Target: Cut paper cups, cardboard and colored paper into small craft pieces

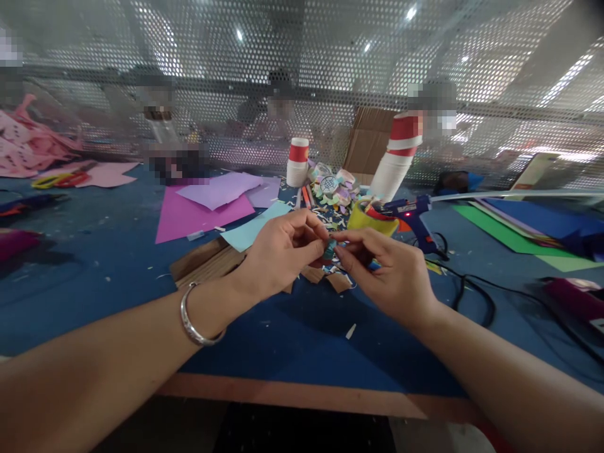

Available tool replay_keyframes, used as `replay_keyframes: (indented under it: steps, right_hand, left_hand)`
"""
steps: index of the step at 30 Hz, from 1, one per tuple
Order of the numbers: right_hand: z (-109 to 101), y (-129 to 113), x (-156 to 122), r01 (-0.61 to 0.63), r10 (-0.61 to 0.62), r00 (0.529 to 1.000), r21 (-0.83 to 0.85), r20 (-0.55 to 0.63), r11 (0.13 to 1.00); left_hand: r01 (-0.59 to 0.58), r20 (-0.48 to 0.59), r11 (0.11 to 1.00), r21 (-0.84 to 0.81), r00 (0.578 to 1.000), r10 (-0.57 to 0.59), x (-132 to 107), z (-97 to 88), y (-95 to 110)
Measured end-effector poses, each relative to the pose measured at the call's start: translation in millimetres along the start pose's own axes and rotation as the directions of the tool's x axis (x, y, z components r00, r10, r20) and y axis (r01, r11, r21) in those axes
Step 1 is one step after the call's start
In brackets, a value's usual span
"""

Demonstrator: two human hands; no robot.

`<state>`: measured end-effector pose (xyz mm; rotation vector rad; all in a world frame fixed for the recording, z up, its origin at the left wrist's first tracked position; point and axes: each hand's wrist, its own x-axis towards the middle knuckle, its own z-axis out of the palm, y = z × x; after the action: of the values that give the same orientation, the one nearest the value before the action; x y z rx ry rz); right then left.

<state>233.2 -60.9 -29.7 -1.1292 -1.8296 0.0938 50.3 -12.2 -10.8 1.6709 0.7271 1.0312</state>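
Observation:
My left hand and my right hand meet over the middle of the blue table, fingertips nearly touching. Between them they pinch a small teal paper piece, whose shape is mostly covered by the fingers. Brown cardboard scraps and paper clippings lie just below and behind the hands. A light blue sheet sits beside my left hand, partly behind it. Close behind my right hand is a blue glue gun with a red light on, next to a yellow tape roll.
Purple and magenta sheets lie at left, with yellow-and-red scissors farther out. A short cup stack and a tall leaning cup stack stand at the back before a perforated metal screen. A black cable loops at right near coloured sheets.

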Motion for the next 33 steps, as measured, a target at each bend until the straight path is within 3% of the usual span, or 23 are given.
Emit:
replay_keyframes:
  steps: [17,33]
  right_hand:
    - [-5,-5,1,0.199,-0.204,0.979,-0.151,-0.018,0.968]
    - [-3,-8,-1,0.214,-0.212,0.977,-0.070,0.028,0.974]
  left_hand:
    - [0.285,0.007,0.922,-0.261,0.956,-0.294,0,4.8,10]
    - [0.212,0.014,0.926,-0.313,0.976,-0.219,1,1.8,8]
